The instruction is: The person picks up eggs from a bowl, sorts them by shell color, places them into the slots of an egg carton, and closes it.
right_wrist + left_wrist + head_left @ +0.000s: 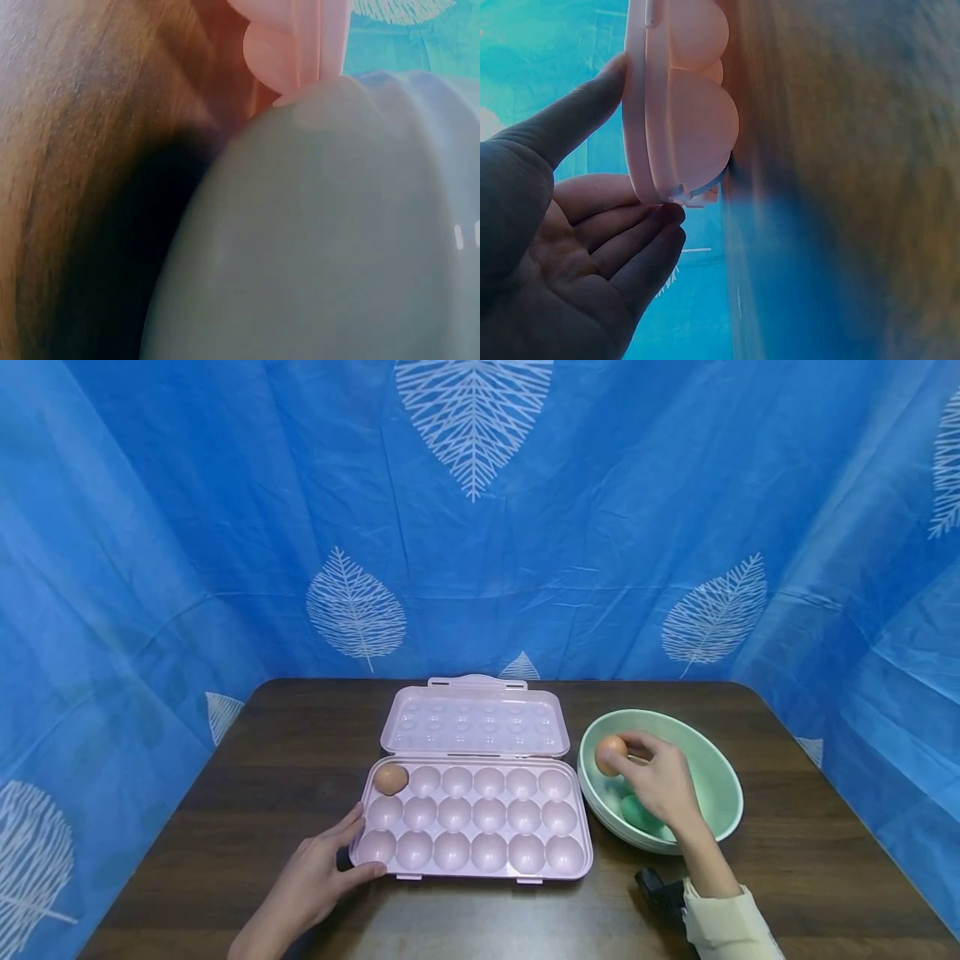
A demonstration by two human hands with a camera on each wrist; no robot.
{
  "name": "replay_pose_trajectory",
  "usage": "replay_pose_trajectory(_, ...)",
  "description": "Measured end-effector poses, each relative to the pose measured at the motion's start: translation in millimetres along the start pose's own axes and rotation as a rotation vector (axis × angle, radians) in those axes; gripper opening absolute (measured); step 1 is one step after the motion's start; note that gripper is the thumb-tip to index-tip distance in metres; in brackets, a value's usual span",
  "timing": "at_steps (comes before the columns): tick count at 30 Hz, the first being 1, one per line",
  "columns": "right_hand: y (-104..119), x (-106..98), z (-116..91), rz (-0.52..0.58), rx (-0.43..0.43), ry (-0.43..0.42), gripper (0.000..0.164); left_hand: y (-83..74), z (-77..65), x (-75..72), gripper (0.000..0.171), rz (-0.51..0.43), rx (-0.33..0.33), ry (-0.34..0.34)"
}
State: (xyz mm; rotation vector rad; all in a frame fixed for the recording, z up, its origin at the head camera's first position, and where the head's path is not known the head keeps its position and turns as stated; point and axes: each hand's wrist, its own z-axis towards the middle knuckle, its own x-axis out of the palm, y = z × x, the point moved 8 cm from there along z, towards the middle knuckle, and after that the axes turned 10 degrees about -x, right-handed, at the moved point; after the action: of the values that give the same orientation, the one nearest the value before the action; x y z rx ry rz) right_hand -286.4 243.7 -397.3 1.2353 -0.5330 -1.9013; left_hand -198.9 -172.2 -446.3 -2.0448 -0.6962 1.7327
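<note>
A pink egg tray [471, 817] lies on the table, its clear-topped lid [475, 720] folded back. One brown egg [391, 778] sits in the back left cup; the other cups hold none. My left hand [318, 870] grips the tray's front left corner, thumb at the front rim and fingers along the left side; the left wrist view shows this hand [577, 225] around the corner. Above the pale green bowl [723, 777], my right hand [663, 781] pinches a brown egg [611, 753] between thumb and fingers. In the right wrist view the bowl wall [315, 225] fills the foreground, hiding that hand.
Inside the bowl a darker green shape [639, 814] shows, partly behind the right hand. The bowl stands close beside the tray's right end on a dark wooden table [247, 793]. A blue curtain [480, 560] with white leaf prints hangs behind the table.
</note>
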Motion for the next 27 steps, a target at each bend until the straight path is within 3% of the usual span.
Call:
replay_pose_trajectory(8,8.2,0.1,0.3,-0.036,-0.001,0.017,0.045,-1.0,0.2,0.5,0.082,-0.016,0.024,-0.013)
replay_pose_trajectory(20,28.9,0.6,-0.2,0.008,-0.054,-0.007,0.037,-1.0,-0.8,0.0,0.083,-0.021,0.022,-0.008)
replay_pose_trajectory(27,41.2,5.6,2.1,0.025,-0.07,0.02,0.037,-2.0,-1.6,-1.0,0.079,-0.015,0.062,-0.043)
